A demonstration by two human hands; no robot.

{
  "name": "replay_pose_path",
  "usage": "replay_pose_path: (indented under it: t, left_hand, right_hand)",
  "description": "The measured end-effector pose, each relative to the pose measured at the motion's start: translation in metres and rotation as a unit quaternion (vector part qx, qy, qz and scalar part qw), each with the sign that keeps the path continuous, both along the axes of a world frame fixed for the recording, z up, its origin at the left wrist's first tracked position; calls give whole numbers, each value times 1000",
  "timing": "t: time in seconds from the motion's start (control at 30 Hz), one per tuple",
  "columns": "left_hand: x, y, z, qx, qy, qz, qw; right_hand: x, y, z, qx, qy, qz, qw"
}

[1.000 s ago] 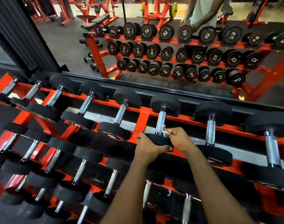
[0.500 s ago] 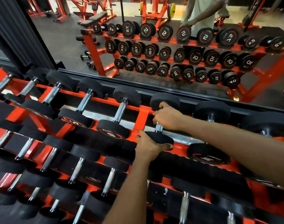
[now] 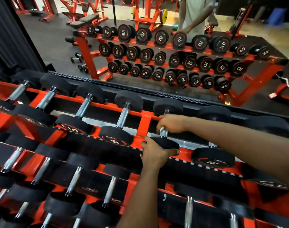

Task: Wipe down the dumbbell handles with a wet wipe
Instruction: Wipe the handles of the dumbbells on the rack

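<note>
At the top tier of the orange rack (image 3: 145, 124), a left hand (image 3: 154, 155) grips a dumbbell (image 3: 166, 143) by its near head. The right hand (image 3: 172, 123) has its fingers clenched around the handle (image 3: 163, 133). The wipe is hidden. If the steadying grip slips, the weight could roll and pinch fingers against the rack.

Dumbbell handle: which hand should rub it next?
Right. The right hand is curled round the chrome handle; the left hand grips the near black head, steadying it.
</note>
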State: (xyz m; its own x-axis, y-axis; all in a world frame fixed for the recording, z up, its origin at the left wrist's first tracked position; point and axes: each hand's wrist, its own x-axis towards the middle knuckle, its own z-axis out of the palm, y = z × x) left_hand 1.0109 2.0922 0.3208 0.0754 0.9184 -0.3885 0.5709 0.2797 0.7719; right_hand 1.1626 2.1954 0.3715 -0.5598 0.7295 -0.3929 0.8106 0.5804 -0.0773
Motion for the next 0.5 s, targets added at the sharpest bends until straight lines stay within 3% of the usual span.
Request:
replay_pose_path:
  t: [0.13,0.2,0.33,0.5]
  left_hand:
    - [1,0,-1,4,12,-1,1000]
    - [0,-1,2,3,14,-4,1000]
    - [-2,-4,11,6,45,-12,999]
    - [11,-17,26,47,169,-18,984]
  right_hand:
    - [18,-14,-16,105,51,-37,992]
    - [19,-34,-27,93,91,-27,991]
    - [28,-66,-8,98,145,-112,978]
    - [74,-118,14,101,228,-258,933]
